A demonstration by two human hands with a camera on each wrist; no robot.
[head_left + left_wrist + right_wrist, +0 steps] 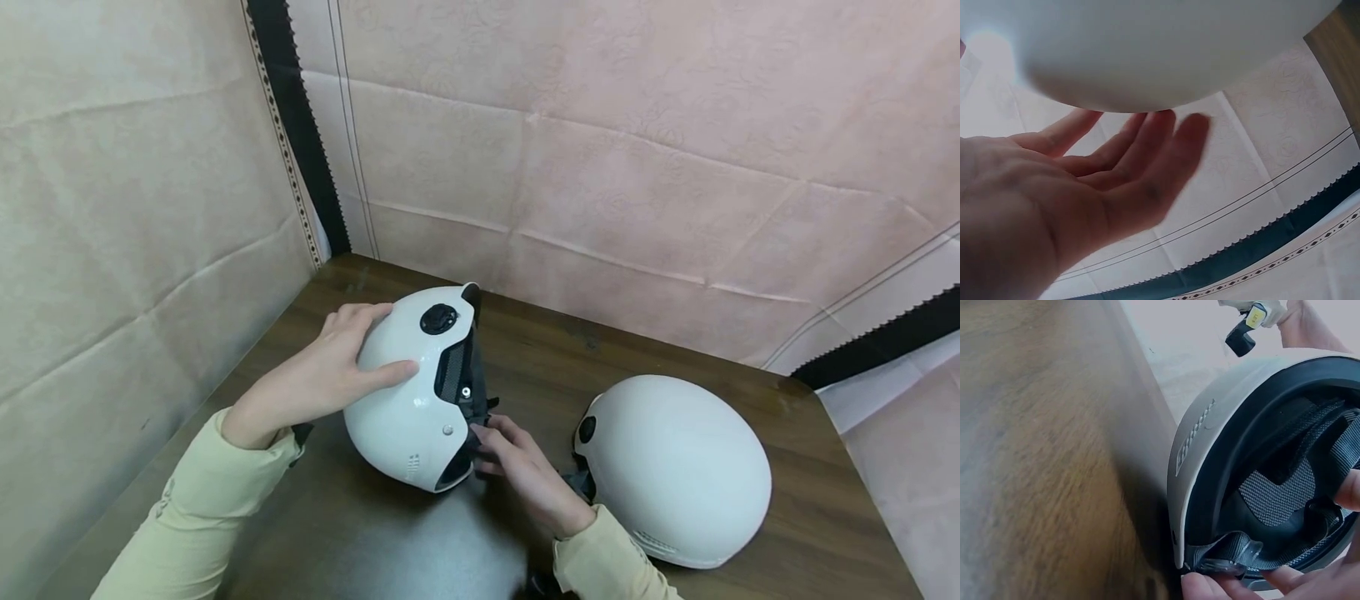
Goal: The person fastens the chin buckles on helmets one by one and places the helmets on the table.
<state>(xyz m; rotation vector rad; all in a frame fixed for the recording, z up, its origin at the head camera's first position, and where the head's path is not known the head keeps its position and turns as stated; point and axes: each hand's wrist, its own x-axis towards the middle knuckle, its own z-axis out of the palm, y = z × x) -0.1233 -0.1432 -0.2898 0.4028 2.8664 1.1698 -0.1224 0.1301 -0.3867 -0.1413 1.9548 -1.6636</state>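
A white helmet [416, 425] stands tilted on the table, its black-lined opening facing right. My left hand [322, 379] holds the shell from the left, thumb on the near side and fingers spread over the far side. In the left wrist view, bent fingertips touch the shell's curve. At the helmet's lower rim, my right hand [528, 479] pinches a black chin strap [1229, 550]. The right wrist view shows the fingers at the strap beside the grey mesh padding [1282, 490]; part of the grip falls outside that frame.
A second white helmet [682, 467] lies to the right, close to my right forearm. The brown wooden table [540, 342] is bordered by patterned cloth walls [600, 167] at the back and left. A dark object [543, 586] shows at the bottom edge.
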